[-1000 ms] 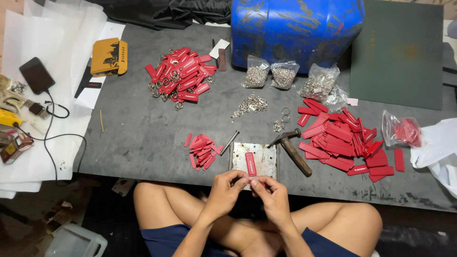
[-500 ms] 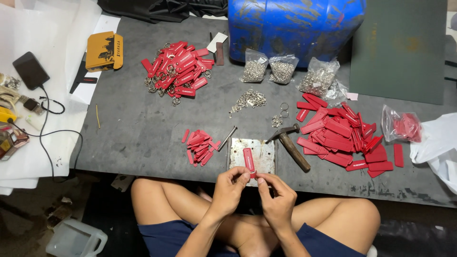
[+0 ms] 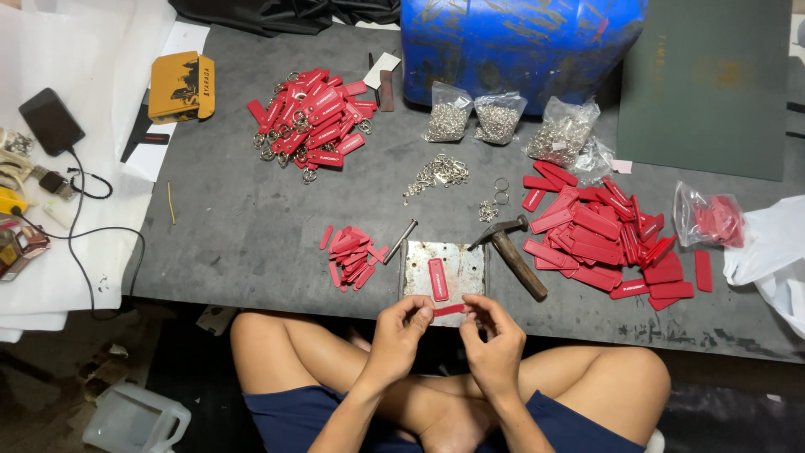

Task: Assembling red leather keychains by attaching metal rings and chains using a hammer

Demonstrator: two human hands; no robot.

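My left hand point(image 3: 397, 337) and my right hand point(image 3: 495, 346) meet over my lap at the near edge of the grey mat point(image 3: 243, 226). Together they pinch one thin red strap point(image 3: 448, 310) between their fingertips. Just beyond them lies a small metal plate point(image 3: 463, 267) with another red strap point(image 3: 437, 278) flat on it. A hammer point(image 3: 516, 254) rests to the right of the plate and a metal punch point(image 3: 400, 241) to its left.
A small heap of red straps point(image 3: 352, 255) lies left of the plate, a big heap point(image 3: 605, 235) to the right, finished key tags with rings point(image 3: 309, 122) far left. Bags of metal rings point(image 3: 474, 119) sit before a blue drum point(image 3: 520, 38). Phone and cable point(image 3: 52, 122) lie at left.
Both hands have risen slightly toward the plate while still working the same red strap. The view has shifted a little; nothing on the mat has moved.
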